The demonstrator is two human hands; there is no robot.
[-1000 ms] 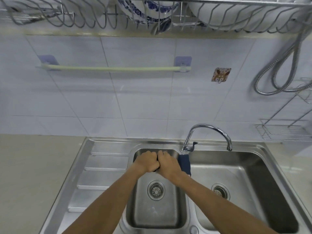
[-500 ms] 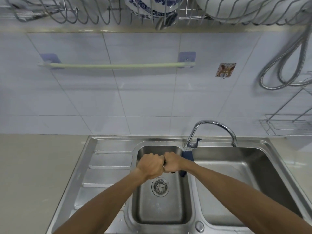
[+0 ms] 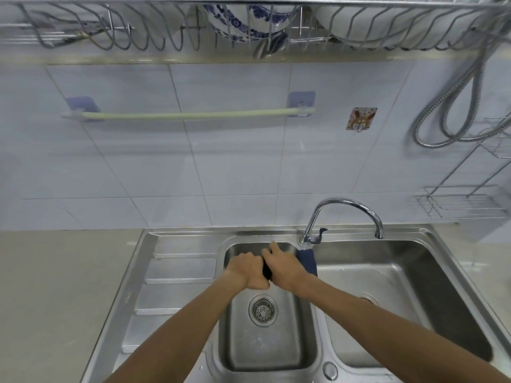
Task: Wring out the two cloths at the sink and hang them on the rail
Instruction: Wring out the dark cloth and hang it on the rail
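Over the small left basin of the steel sink [image 3: 190,246], my left hand [image 3: 247,269] and my right hand [image 3: 284,268] press together around a dark cloth [image 3: 267,270]; only a thin dark strip of it shows between them. My right forefinger sticks out, the other fingers stay closed on the cloth. A second, dark blue cloth [image 3: 307,261] hangs over the divider between the basins, just right of my right hand. The pale green rail [image 3: 188,115] is bare on the tiled wall above, between two purple mounts.
A chrome tap [image 3: 348,205] arches over the right basin. A wire dish rack [image 3: 249,29] with plates overhangs the top. A metal hose [image 3: 453,111] and a wire shelf [image 3: 459,203] sit at right. Beige counter [image 3: 60,286] lies left of the drainer.
Both hands have twisted against each other on the dark cloth and stayed over the left basin. My right forefinger now points out. The blue cloth on the divider has not moved.
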